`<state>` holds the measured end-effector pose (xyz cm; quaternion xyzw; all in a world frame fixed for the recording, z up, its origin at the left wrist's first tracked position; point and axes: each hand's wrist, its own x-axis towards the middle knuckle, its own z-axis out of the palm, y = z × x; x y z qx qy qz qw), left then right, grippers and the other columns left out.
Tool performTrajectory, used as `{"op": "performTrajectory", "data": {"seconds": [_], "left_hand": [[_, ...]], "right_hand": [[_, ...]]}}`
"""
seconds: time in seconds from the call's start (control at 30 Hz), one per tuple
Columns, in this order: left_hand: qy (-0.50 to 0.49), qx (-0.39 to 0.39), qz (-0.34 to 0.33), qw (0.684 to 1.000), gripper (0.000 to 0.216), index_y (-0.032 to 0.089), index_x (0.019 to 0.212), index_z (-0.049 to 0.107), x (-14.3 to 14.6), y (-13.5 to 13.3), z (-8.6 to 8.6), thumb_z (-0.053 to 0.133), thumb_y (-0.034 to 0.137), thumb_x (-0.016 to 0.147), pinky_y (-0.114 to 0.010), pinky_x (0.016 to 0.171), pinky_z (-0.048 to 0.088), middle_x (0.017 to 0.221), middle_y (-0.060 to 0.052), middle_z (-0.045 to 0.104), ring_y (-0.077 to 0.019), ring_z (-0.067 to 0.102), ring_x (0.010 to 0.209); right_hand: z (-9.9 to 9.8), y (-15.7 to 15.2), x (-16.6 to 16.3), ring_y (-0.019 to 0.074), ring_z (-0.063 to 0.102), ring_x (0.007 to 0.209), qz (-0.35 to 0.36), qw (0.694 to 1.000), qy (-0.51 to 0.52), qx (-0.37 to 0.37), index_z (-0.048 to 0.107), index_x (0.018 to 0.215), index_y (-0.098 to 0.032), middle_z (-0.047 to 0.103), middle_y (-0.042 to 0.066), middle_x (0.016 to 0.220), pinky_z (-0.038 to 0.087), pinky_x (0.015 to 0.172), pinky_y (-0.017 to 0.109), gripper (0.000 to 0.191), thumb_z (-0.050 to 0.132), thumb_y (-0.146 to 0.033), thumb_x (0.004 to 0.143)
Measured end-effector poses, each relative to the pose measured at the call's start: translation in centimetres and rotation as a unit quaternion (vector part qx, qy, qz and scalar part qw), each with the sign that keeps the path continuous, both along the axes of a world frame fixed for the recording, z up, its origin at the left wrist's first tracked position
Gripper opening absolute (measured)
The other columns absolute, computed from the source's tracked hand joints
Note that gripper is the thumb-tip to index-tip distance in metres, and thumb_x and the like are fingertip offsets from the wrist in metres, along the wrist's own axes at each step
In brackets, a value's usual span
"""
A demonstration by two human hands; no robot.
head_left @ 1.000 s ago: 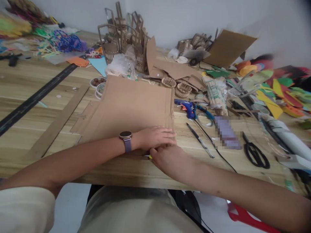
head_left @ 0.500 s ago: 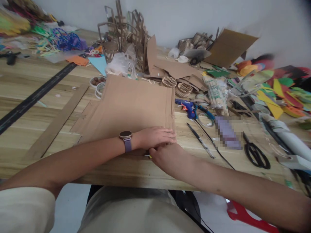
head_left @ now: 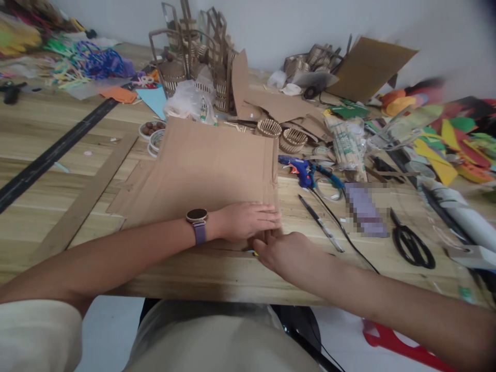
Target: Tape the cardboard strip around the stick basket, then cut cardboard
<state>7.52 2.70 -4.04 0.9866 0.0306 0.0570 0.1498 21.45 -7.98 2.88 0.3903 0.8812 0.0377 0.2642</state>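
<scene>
Left hand (head_left: 248,221) flat on cardboard sheet (head_left: 217,165), near right corner. Right hand (head_left: 289,253) curled just beside it at the sheet's near edge; yellow bit (head_left: 255,253) by its thumb, rest hidden. Right of sheet: blue glue gun (head_left: 306,176), pen-like tool (head_left: 321,223), then black-handled scissors (head_left: 401,238). Far: handled baskets (head_left: 173,77). Left: cardboard strip (head_left: 87,196).

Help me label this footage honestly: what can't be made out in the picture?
All in the head view:
Yellow object: mostly hidden by the right hand, so its shape is unclear.
Cardboard sheet: near part covered by the left hand and forearm.
Purple item: masked by pixelation.
Red item: partly behind the right forearm.
</scene>
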Motion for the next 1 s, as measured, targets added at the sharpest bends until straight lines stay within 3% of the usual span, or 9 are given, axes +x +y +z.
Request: {"op": "performTrajectory", "data": {"seconds": [0.17, 0.3, 0.47, 0.6, 0.7, 0.8, 0.93, 1.0], "left_hand": [[-0.018, 0.010, -0.010, 1.000, 0.044, 0.010, 0.139, 0.051, -0.2, 0.0, -0.3, 0.037, 0.014, 0.097, -0.036, 0.122, 0.020, 0.152, -0.009, 0.041, -0.0220, 0.032, 0.144], [-0.015, 0.011, -0.008, 1.000, 0.048, 0.012, 0.140, 0.049, -0.2, 0.1, -0.4, 0.037, 0.011, 0.094, -0.037, 0.121, 0.022, 0.152, -0.008, 0.041, -0.0215, 0.032, 0.144], [-0.005, 0.012, -0.005, 1.000, 0.051, 0.015, 0.141, 0.049, -0.2, 0.0, -0.5, 0.039, 0.009, 0.091, -0.037, 0.121, 0.021, 0.153, -0.007, 0.040, -0.0203, 0.030, 0.145], [-0.012, 0.006, -0.006, 1.000, 0.050, 0.012, 0.140, 0.049, 0.0, 0.1, -0.6, 0.038, 0.008, 0.091, -0.038, 0.121, 0.021, 0.153, -0.008, 0.041, -0.0220, 0.029, 0.145], [-0.027, -0.007, -0.012, 1.000, 0.048, 0.009, 0.138, 0.051, 0.1, 0.3, -0.5, 0.036, 0.006, 0.092, -0.036, 0.121, 0.022, 0.151, -0.011, 0.043, -0.0207, 0.031, 0.144], [-0.041, -0.004, 0.014, 0.999, 0.043, 0.008, 0.137, 0.051, -0.4, 0.0, 0.0, 0.030, 0.012, 0.099, -0.034, 0.120, 0.025, 0.150, -0.012, 0.044, -0.0188, 0.034, 0.143], [-0.047, 0.055, 0.099, 0.992, 0.042, 0.013, 0.137, 0.051, -4.3, -1.3, 1.4, 0.035, 0.031, 0.103, -0.047, 0.121, 0.018, 0.150, -0.011, 0.045, -0.0261, 0.031, 0.144], [-0.049, 0.088, 0.196, 0.975, 0.043, 0.018, 0.139, 0.049, -7.6, -1.9, 2.1, 0.038, 0.034, 0.102, -0.055, 0.120, 0.014, 0.152, -0.010, 0.042, -0.0297, 0.026, 0.146]], "right_hand": [[-0.4, -0.9, 2.9, 0.0183, 0.068, 0.058, -0.017, 1.000, 0.008, -0.011, 0.058, 0.096, -0.018, 0.070, 0.006, 0.077, 0.018, 0.042, 0.027, 0.022, 0.051, -0.002, 0.083], [-0.6, -1.7, 5.6, 0.0175, 0.067, 0.056, -0.039, 0.999, 0.019, -0.006, 0.058, 0.097, -0.018, 0.066, 0.002, 0.065, 0.013, 0.043, 0.028, 0.021, 0.056, -0.003, 0.083], [1.4, -1.9, 9.0, 0.0184, 0.065, 0.050, -0.087, 0.996, 0.002, -0.032, 0.057, 0.083, -0.019, 0.066, 0.001, 0.060, 0.012, 0.043, 0.028, 0.008, 0.056, -0.013, 0.089], [2.4, -1.8, 8.7, 0.0179, 0.065, 0.053, -0.092, 0.993, 0.069, -0.020, 0.058, 0.088, -0.019, 0.067, 0.002, 0.070, 0.021, 0.043, 0.027, 0.019, 0.045, -0.030, 0.098], [1.4, -1.7, 6.5, 0.0169, 0.068, 0.063, -0.057, 0.992, 0.117, -0.007, 0.060, 0.106, -0.020, 0.069, 0.007, 0.100, 0.033, 0.045, 0.026, 0.019, 0.049, -0.033, 0.097], [-0.3, -1.7, 4.8, 0.0156, 0.070, 0.075, -0.034, 0.988, 0.148, -0.009, 0.058, 0.118, -0.021, 0.063, 0.011, 0.124, 0.044, 0.050, 0.023, 0.025, 0.051, -0.025, 0.095], [-1.4, -2.0, 5.0, 0.0173, 0.071, 0.084, -0.041, 0.981, 0.188, -0.011, 0.059, 0.121, -0.020, 0.063, 0.011, 0.125, 0.054, 0.060, 0.025, 0.030, 0.051, -0.018, 0.093], [-1.5, -2.2, 5.6, 0.0197, 0.071, 0.091, -0.069, 0.975, 0.211, -0.025, 0.059, 0.122, -0.021, 0.061, 0.012, 0.129, 0.056, 0.064, 0.028, 0.031, 0.050, -0.017, 0.093]]}}
